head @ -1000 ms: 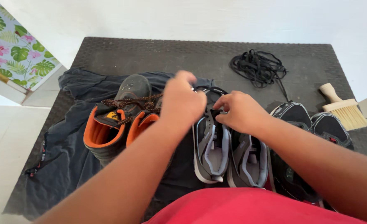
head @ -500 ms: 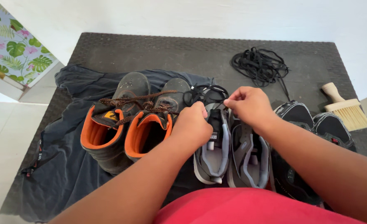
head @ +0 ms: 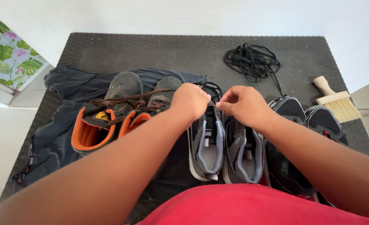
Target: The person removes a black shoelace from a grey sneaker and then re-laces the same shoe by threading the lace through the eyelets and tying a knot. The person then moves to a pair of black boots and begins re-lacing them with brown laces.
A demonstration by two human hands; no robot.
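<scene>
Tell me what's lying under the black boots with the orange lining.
A dark grey cloth is spread under the boots, on the black woven table. The left hand and forearm cover the right boot's heel, so what's beneath there can't be seen.

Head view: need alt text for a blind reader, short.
Both hands, left hand and right hand, pinch a black lace over a grey sneaker on a dark mat. Orange-lined boots sit left; spare laces and a brush lie right.

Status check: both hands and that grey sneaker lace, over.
Left hand and right hand both pinching the black lace over the left grey sneaker. Orange-lined boots close on the left, black sneakers on the right; neither blocking.
</scene>
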